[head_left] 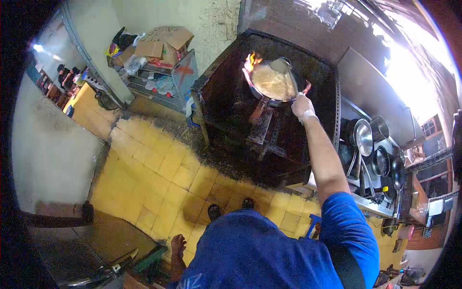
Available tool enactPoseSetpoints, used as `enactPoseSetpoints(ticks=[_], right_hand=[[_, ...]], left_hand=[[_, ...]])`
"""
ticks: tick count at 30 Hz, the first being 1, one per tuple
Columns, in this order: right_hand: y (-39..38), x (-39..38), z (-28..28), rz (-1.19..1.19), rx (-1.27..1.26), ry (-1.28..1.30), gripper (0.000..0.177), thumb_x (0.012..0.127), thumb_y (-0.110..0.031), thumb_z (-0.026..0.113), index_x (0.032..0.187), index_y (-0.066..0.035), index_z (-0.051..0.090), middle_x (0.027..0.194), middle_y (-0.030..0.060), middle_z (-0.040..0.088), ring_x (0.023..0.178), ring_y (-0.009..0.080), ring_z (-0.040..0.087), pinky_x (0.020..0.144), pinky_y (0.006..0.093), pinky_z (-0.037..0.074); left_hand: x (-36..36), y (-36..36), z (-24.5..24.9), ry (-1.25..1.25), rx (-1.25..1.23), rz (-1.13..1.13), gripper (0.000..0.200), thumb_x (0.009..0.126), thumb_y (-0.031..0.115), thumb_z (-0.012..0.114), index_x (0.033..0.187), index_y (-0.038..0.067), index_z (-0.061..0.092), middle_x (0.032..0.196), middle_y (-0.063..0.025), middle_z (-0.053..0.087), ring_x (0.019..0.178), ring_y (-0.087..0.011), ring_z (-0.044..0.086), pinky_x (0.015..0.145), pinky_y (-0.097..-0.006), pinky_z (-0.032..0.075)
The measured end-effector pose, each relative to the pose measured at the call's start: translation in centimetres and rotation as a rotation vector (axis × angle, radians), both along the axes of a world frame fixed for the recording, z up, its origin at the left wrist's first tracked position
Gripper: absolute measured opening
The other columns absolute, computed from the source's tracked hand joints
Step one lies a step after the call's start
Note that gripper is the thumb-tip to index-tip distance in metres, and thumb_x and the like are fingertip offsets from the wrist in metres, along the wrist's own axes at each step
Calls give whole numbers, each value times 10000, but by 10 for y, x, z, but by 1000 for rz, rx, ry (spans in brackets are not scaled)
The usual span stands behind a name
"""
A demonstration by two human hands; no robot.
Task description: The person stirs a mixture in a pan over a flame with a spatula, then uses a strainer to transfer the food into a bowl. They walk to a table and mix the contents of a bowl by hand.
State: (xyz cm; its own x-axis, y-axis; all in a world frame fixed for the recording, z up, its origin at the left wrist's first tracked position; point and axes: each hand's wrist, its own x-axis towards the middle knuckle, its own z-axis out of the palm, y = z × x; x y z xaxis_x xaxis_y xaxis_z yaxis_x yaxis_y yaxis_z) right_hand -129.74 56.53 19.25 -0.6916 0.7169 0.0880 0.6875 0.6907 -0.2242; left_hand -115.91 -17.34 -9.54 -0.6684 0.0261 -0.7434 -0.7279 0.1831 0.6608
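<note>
A dark pan (pixel 272 102) with a wooden handle (pixel 259 111) sits over the burner of the stove, holding pale, bubbling food (pixel 272 82). Flames (pixel 251 61) rise past its left rim. My right hand (pixel 302 107), in a thin clear glove, is closed at the pan's right edge around the handle of what looks like a spatula (pixel 280 66). The spatula's broad head rests at the far side of the food. Low at my left side hangs my left hand (pixel 178 243), its fingers loosely bent and apart, with nothing visible in it.
The dark, sooty stove (pixel 231 130) has raised walls behind it. Several pans and a strainer (pixel 363 137) crowd the counter at right. A metal shelf (pixel 183 74) with cardboard boxes (pixel 163 45) stands at left. Yellow tiles (pixel 159 164) cover the floor. People (pixel 67 79) are beyond the doorway.
</note>
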Motion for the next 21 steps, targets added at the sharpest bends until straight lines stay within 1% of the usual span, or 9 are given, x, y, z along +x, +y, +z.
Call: enactPoseSetpoints(ticks=[3, 6, 7, 9, 11, 13, 16, 19, 21], right_hand=[[-7, 12, -8, 23, 14, 56, 313, 747, -73, 470, 1019, 78, 502, 906, 277, 599, 841, 395, 605, 752, 450, 488], [-30, 28, 11, 168, 11, -72, 441, 752, -58, 439, 1172, 73, 420, 883, 291, 589, 831, 399, 594, 738, 467, 479], [-32, 35, 21, 165, 14, -72, 441, 752, -58, 439, 1172, 73, 420, 883, 291, 589, 831, 399, 594, 738, 467, 479], [-28, 51, 31, 197, 41, 2, 327, 781, -69, 417, 1075, 39, 514, 847, 299, 581, 828, 405, 586, 768, 476, 465], [-29, 67, 30, 245, 85, 67, 321, 780, -75, 426, 1063, 47, 515, 829, 286, 587, 803, 405, 587, 745, 478, 469], [-31, 76, 23, 183, 107, -136, 338, 774, -86, 447, 1074, 66, 476, 814, 259, 600, 753, 390, 596, 677, 470, 477], [-42, 91, 25, 221, 146, -53, 315, 772, -84, 469, 1049, 64, 495, 763, 247, 602, 725, 383, 599, 655, 461, 483], [-52, 95, 23, 198, 138, 40, 317, 768, -71, 471, 1059, 53, 503, 749, 238, 605, 711, 382, 600, 649, 460, 485], [-57, 94, 12, 226, 120, 7, 334, 764, -69, 474, 1073, 57, 497, 743, 237, 605, 706, 381, 601, 646, 459, 483]], left_hand=[[1, -3, -12, -103, 36, -15, 255, 852, 263, 586, 1034, 92, 537, 769, -28, 559, 597, -132, 550, 410, -250, 378], [4, 7, 3, -201, -73, -31, 255, 855, 255, 575, 1042, 88, 530, 771, -33, 559, 597, -137, 548, 430, -263, 381], [4, 8, 4, -201, -70, -34, 255, 855, 255, 575, 1042, 88, 530, 771, -33, 559, 597, -137, 548, 430, -263, 381], [7, 4, 3, -218, -18, -17, 237, 858, 244, 566, 1034, 89, 531, 769, -36, 558, 599, -137, 544, 450, -287, 388], [4, 2, 1, -236, -23, -15, 240, 852, 249, 571, 1028, 90, 531, 772, -37, 558, 602, -133, 543, 459, -296, 392], [2, 3, -1, -251, -29, -14, 243, 847, 254, 577, 1022, 91, 532, 775, -38, 559, 604, -129, 542, 467, -306, 395], [-5, 8, 0, -246, -78, -15, 219, 840, 257, 572, 987, 97, 544, 741, -22, 549, 571, -121, 525, 439, -278, 373], [-10, 10, 4, -128, -109, -30, 206, 835, 256, 561, 975, 104, 558, 707, -6, 542, 534, -118, 507, 406, -247, 343], [-18, 6, -4, -138, -84, -111, 134, 840, 249, 551, 873, 120, 545, 647, 23, 485, 494, -101, 469, 377, -225, 315]])
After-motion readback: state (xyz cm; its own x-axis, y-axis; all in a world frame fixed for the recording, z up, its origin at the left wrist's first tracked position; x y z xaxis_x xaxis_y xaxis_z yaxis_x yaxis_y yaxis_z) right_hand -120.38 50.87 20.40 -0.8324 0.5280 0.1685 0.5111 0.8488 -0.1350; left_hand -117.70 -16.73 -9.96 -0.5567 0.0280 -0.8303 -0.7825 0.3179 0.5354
